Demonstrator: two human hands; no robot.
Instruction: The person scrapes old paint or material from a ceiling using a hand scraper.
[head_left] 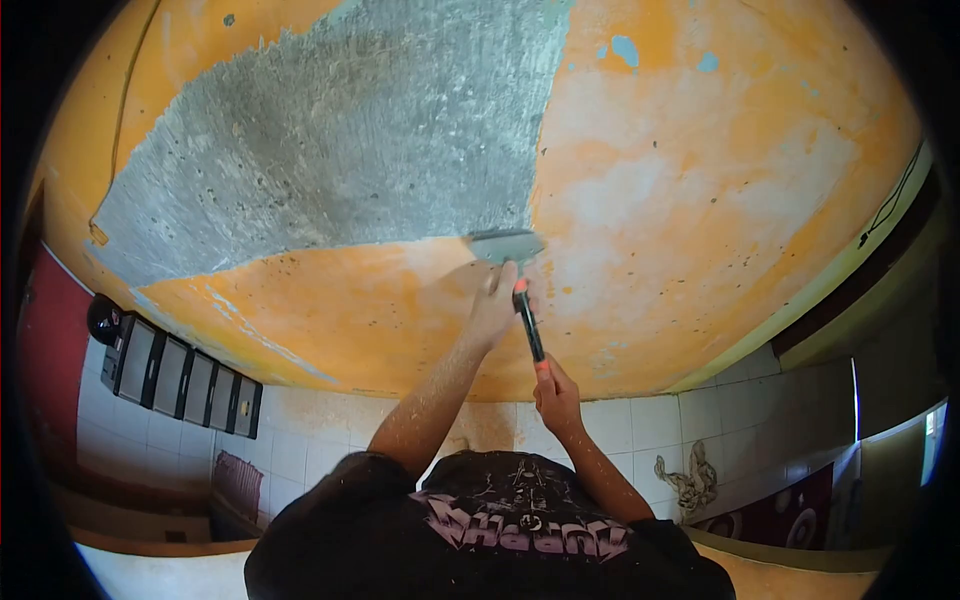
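A wide scraper point(507, 246) lies with its blade against the wall, at the lower right corner of a bare grey patch point(360, 140). Orange and whitish paint point(640, 200) surrounds that patch. My left hand point(495, 300) is wrapped round the upper part of the tool, just below the blade. Lower down, my right hand point(556, 393) grips the end of the black and orange handle point(532, 328). Light flecks dot both forearms.
A black drawer unit point(180, 375) stands at the left on the tiled floor point(300, 440). A crumpled cloth point(690, 478) and a dark red patterned mat point(790, 515) lie at the right. Cables hang on the wall at both sides.
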